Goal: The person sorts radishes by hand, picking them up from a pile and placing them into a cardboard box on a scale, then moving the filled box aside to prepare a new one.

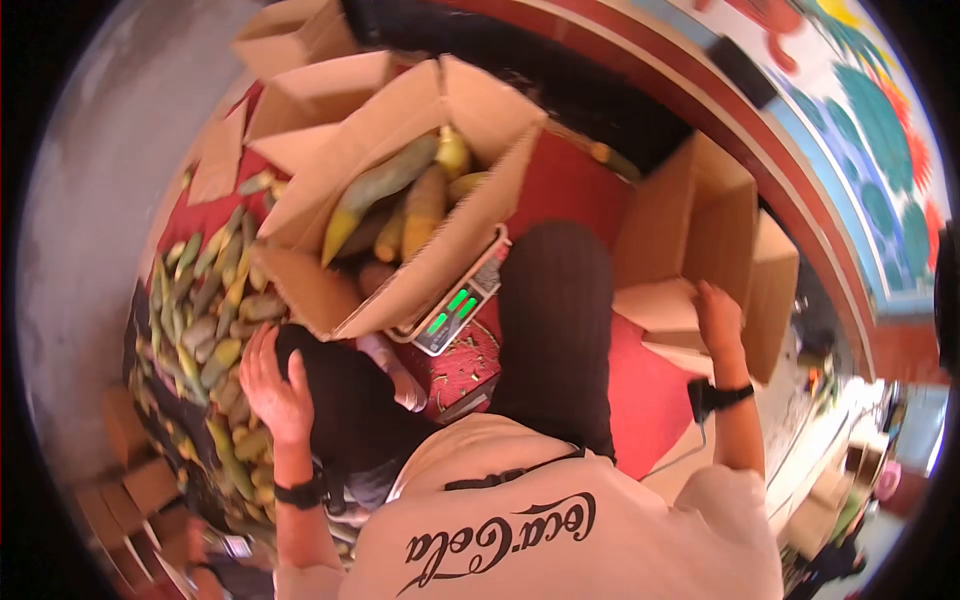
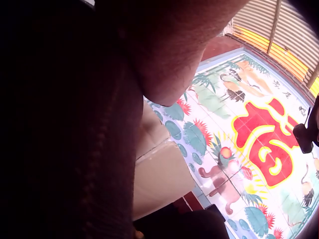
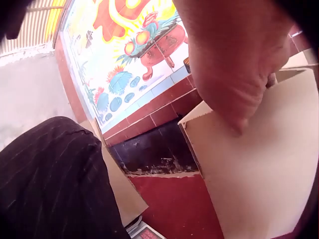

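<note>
Box [image 1: 722, 222]: empty, by the right knee [image 1: 555, 300]
Right hand [image 1: 718, 318]: fingers curled over its flap [image 1: 655, 305]
Left hand [image 1: 272, 385]: flat, relaxed on left knee [image 1: 345, 385]
Tip: grip near the fold, move it slowly tbh

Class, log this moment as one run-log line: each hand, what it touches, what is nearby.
left hand: flat on left knee | right hand: on side box flap, fingers' grip unclear | produce box: atop scale

Right hand [image 3: 234, 64] at the top edge of a plain brown cardboard flap [image 3: 249, 184].
Its thumb side presses the flap's near face, and the fingers apparently hook behind the edge. A black pinstriped trouser leg [image 3: 50, 184] is at lower left, with a colourful painted tile mural [image 3: 129, 45] above dark red wall tiles [image 3: 159, 112] behind.
</note>
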Demonstrator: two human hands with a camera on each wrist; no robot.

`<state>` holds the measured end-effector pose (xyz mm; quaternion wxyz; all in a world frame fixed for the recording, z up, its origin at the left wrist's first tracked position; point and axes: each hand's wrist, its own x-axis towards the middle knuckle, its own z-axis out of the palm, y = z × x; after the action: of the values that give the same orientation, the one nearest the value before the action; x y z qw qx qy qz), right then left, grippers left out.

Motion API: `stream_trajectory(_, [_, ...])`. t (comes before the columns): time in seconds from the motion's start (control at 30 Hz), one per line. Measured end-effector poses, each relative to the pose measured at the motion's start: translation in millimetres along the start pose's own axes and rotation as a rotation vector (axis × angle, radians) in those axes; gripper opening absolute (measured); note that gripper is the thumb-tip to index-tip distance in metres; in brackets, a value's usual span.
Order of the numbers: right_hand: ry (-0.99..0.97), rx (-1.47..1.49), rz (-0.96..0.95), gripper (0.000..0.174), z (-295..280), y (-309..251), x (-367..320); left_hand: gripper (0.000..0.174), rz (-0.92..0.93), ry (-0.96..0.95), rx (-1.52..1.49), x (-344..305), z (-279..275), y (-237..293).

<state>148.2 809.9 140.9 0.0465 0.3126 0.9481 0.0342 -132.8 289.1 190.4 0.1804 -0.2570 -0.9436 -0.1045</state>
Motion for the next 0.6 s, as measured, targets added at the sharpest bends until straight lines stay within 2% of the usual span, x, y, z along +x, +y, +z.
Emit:
stream_trajectory(0.23, [-0.286,-0.178,-0.054,0.020,18,28,-8,0.037,-0.066,0.001,-0.021,9,-1,10])
stream_trajectory(0.43, [-0.275,-0.206,-0.031,0.023,10,41,-8,0.040,-0.072,-0.001,-0.013,14,3,13])
stream_trajectory(0.5, [-0.397,-0.264,-0.029,0.022,9,41,-6,0.041,-0.076,-0.001,-0.036,15,3,14])
stream_trajectory(0.6, [-0.339,-0.242,0.002,0.021,-2,46,-3,0.041,-0.072,0.001,-0.042,15,3,14])
